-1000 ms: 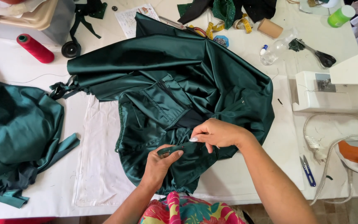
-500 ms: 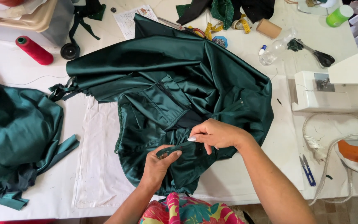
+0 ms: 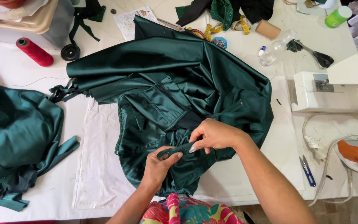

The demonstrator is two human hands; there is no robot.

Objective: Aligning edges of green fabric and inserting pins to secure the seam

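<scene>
- Head view: the left hand [image 3: 159, 166] pinches the near end of a narrow dark green strap [image 3: 174, 150] between thumb and fingers
- The right hand [image 3: 214, 135] grips the strap's far end with its fingertips, just beside the left hand
- The strap belongs to a dark green satin garment [image 3: 175, 95] spread on the worktop [image 3: 278, 166], under and beyond both hands
- A white cloth [image 3: 98, 166] lies under the garment, left of the left hand
- A second green fabric heap [image 3: 13, 132] sits well left of it
- Blue snips [image 3: 307, 171] lie right of the right forearm, a white sewing machine [image 3: 332, 91] beyond them
- A clear plastic bottle [image 3: 276, 49] lies far beyond the right hand; contents cannot be told
</scene>
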